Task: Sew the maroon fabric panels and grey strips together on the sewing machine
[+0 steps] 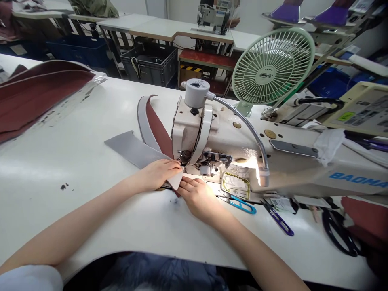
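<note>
- Cream-white metal sewing machine: cut off at the right edge, needle area hard to make out.
- Grey-and-maroon pieces of sheet material: spread left of the machine, one grey tip between left hand and right hand; cannot tell whether joined underneath.
- Left hand: laid across the grey piece, thumb hidden; cannot tell whether pinching.
- Right hand: fingertips beside the tip, thumb hidden, grip unclear.

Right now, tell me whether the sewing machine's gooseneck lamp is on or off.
On: the gooseneck lamp casts a bright glare onto the sewing machine's white body right beside it.
</note>
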`<state>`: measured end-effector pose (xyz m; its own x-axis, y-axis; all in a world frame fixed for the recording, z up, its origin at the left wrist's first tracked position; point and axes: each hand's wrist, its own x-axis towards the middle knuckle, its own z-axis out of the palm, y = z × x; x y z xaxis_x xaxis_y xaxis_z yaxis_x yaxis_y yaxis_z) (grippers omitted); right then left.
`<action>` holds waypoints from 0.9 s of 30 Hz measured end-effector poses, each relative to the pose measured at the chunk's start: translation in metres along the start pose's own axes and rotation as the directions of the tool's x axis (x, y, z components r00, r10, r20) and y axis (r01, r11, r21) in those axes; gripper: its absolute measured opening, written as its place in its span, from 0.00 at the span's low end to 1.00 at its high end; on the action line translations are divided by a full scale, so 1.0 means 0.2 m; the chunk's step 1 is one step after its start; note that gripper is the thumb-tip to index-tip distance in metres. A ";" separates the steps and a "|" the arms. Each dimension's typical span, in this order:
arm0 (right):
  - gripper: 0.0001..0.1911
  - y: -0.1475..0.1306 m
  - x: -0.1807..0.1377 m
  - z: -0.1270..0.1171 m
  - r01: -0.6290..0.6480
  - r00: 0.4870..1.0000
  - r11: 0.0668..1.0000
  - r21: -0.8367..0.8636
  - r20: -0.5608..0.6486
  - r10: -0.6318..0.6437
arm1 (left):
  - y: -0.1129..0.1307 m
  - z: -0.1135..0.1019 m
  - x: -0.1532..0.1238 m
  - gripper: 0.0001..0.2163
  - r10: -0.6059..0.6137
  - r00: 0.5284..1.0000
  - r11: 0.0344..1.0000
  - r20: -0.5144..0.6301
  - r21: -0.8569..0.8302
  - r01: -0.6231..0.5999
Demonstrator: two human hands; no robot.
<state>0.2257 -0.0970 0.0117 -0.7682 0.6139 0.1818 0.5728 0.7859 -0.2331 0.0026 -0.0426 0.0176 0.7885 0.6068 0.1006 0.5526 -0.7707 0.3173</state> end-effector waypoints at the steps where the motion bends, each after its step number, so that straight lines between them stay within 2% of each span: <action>1: 0.12 0.00 0.00 0.01 -0.002 1.000 1.000 -0.009 -0.005 0.002 | 0.00 0.00 0.00 0.19 -0.010 1.000 1.000 -0.005 0.016 0.010; 5: 0.13 0.00 0.00 0.04 -0.006 1.000 0.999 -0.047 -0.030 0.005 | 0.00 0.00 0.01 0.20 -0.038 0.999 0.998 -0.008 0.047 0.038; 9: 0.10 -0.05 -0.01 0.05 -0.011 0.998 0.996 -0.094 -0.057 0.006 | 0.02 0.00 -0.02 0.21 -0.015 1.000 1.000 -0.010 0.011 0.015; 15: 0.09 -0.10 -0.03 0.03 -0.049 0.999 0.988 -0.147 -0.030 0.045 | 0.03 0.02 -0.02 0.20 -0.030 0.999 1.000 -0.010 -0.008 0.030; 22: 0.10 -0.10 -0.03 0.02 -0.073 0.997 0.973 -0.221 -0.008 0.073 | 0.01 0.03 0.00 0.18 -0.012 0.999 0.989 -0.031 0.145 0.016; 27: 0.10 -0.09 -0.03 0.03 -0.092 0.996 0.976 -0.198 -0.036 0.086 | 0.02 0.01 -0.01 0.14 0.061 0.990 0.965 -0.131 0.262 -0.024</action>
<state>0.2193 -0.1151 0.0087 -0.7052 0.6816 0.1951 0.6860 0.7255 -0.0551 0.0038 -0.0482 0.0173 0.7784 0.5792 0.2422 0.5847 -0.8093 0.0564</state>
